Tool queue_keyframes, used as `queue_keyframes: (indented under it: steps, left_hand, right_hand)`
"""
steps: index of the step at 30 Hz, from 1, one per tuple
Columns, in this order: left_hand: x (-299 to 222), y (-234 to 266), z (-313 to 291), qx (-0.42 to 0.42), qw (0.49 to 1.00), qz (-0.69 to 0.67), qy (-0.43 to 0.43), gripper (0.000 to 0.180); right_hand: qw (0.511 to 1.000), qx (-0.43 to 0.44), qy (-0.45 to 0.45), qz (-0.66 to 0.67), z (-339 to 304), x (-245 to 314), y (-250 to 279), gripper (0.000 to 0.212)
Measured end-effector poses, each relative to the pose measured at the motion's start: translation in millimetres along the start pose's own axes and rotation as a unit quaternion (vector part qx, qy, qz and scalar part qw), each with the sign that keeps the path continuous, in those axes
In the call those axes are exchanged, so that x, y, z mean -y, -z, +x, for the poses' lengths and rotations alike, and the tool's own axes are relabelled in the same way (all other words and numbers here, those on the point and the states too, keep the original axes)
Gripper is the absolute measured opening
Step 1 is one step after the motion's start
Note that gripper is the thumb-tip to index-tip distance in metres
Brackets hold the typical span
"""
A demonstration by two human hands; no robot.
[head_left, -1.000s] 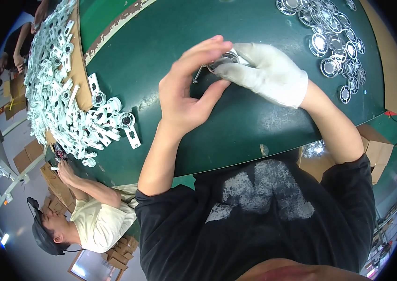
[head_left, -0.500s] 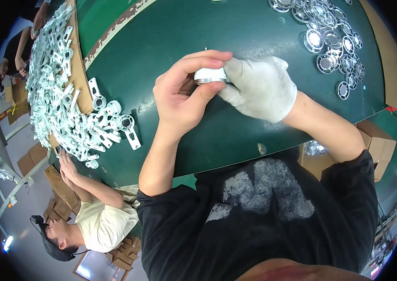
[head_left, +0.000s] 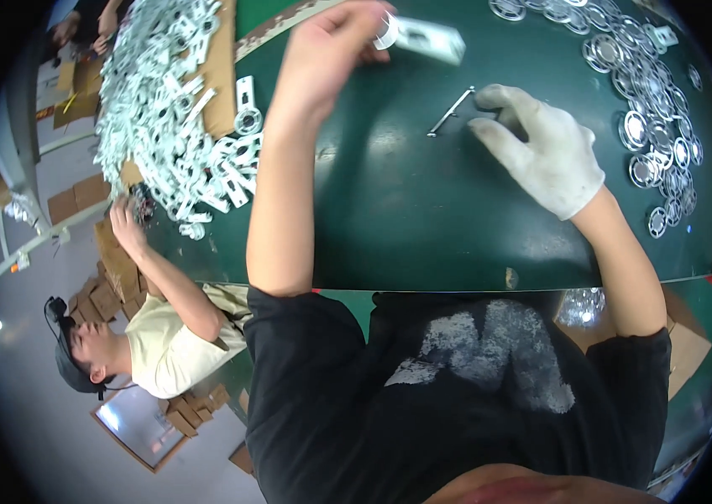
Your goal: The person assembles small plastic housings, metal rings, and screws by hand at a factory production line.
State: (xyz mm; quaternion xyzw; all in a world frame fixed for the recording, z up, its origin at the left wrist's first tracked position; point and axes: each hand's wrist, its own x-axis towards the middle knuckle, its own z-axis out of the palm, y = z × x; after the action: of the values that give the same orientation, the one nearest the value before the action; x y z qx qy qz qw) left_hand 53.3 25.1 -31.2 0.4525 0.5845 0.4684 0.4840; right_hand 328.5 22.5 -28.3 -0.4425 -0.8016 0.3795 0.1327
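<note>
My bare left hand [head_left: 327, 63] is raised at the far side of the table, its fingers closed on a white part [head_left: 425, 40] with a round end and a flat rectangular arm. The arm points right and is slightly blurred; fingers cover much of the round end. In a white glove, my right hand [head_left: 545, 147] hovers over the table with thumb and forefinger apart and nothing between them. Just left of those fingertips lies a thin metal bar [head_left: 452, 111] with small knobs along it, apart from the glove.
A heap of similar white parts [head_left: 159, 118] covers the left, partly beside a cardboard strip [head_left: 222, 76]. Shiny chrome rings [head_left: 658, 130] are scattered along the right, with a small white piece [head_left: 663, 36] among them. A co-worker [head_left: 167, 349] sits at the left edge.
My hands were together around a white part with a metal rim; now they are apart. The left has moved away with a white part, the right rightward, off it. The view has shifted.
</note>
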Motion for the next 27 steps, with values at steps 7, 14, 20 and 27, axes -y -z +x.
queue_keyframes:
  steps: [7, 14, 20, 27]
  left_hand:
    - [-13.7, 120.5, -1.0, -0.297, 0.775, 0.542, -0.134, 0.05]
    - [0.6, 124.9, -73.0, -0.173, 0.708, 0.652, 0.208, 0.044]
    - [-20.9, 81.8, -71.1, -0.146, 0.808, 0.571, 0.008, 0.028]
    - [-46.2, -65.6, -24.5, 0.108, 0.886, 0.348, -0.285, 0.041]
  right_hand:
    - [0.997, -0.004, 0.069, -0.039, 0.3, -3.5, -5.9, 0.027]
    - [0.995, 0.002, 0.084, -0.063, -2.0, -8.8, -8.2, 0.026]
    - [0.983, -0.11, 0.147, 0.028, -2.3, -12.5, -23.0, 0.024]
    - [0.905, -0.296, 0.291, -0.092, 14.2, -10.7, -15.1, 0.042]
